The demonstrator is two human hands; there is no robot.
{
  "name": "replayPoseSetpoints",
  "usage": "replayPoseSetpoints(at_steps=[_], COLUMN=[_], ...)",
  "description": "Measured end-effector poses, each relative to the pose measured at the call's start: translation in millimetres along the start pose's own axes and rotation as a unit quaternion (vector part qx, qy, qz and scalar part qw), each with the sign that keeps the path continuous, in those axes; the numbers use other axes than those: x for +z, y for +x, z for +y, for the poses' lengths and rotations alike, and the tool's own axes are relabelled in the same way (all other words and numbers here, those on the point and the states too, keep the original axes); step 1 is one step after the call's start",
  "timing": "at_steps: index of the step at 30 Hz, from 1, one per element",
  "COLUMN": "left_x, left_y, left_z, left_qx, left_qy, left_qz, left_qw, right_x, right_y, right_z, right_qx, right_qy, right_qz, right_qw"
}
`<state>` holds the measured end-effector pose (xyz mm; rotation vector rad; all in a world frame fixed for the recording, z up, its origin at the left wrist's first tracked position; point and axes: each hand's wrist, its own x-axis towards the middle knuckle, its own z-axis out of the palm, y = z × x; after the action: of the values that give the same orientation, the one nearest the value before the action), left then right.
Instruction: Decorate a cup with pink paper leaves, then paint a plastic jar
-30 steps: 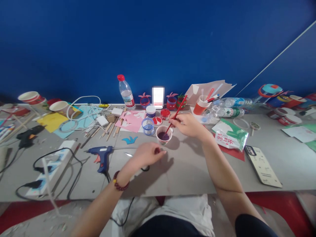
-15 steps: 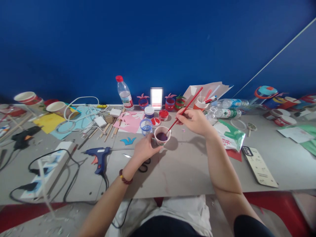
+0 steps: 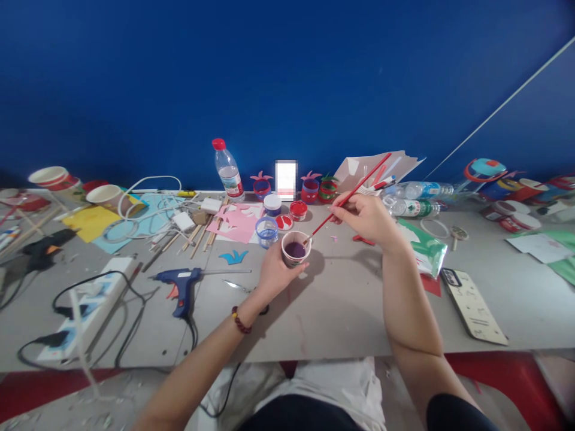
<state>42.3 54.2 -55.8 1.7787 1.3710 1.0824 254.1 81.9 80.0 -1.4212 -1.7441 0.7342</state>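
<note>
My left hand point(image 3: 279, 269) is wrapped round a paper cup point(image 3: 295, 258) with dark purple liquid point(image 3: 295, 249) inside. In my right hand point(image 3: 359, 214) is a long red paintbrush point(image 3: 324, 222), pinched part way along its handle. The brush slants down to the left, and its tip is at the cup's right rim. Just behind the cup stand a clear jar with a blue rim point(image 3: 266, 232), a white-lidded jar point(image 3: 272, 205) and an open red paint pot point(image 3: 298, 210). A red-smeared lid point(image 3: 284, 222) lies between them.
Left of my hand lie a blue glue gun point(image 3: 180, 287), scissors point(image 3: 236, 286) partly under my wrist, and a blue paper cutout point(image 3: 233, 257). A plastic bottle point(image 3: 230, 175) stands at the back. A power strip point(image 3: 87, 308) is far left; a phone point(image 3: 475, 305) lies right.
My right hand has moved right and slightly up with the paintbrush, drawing its tip from inside the cup to the rim. My left hand has shifted a little right round the cup.
</note>
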Motion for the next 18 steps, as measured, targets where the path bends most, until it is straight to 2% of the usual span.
replayPoseSetpoints(at_steps=[6,12,18], left_x=[12.8,13.2,12.3], left_y=[-3.8,-5.6,-6.1], left_z=[-7.5,-12.5,-8.7], left_qx=[-0.030,-0.037,-0.052], left_qy=[-0.155,-0.145,-0.151], left_qz=[0.022,0.026,0.030], left_qw=[0.987,0.988,0.987], right_x=[-2.8,-6.4,-6.6], right_y=[2.4,1.9,0.5], right_z=[7.2,8.4,5.2], right_qx=[-0.011,-0.012,-0.014], right_qy=[0.005,-0.069,-0.098], right_qz=[0.003,0.016,0.020], right_qw=[1.000,0.997,0.995])
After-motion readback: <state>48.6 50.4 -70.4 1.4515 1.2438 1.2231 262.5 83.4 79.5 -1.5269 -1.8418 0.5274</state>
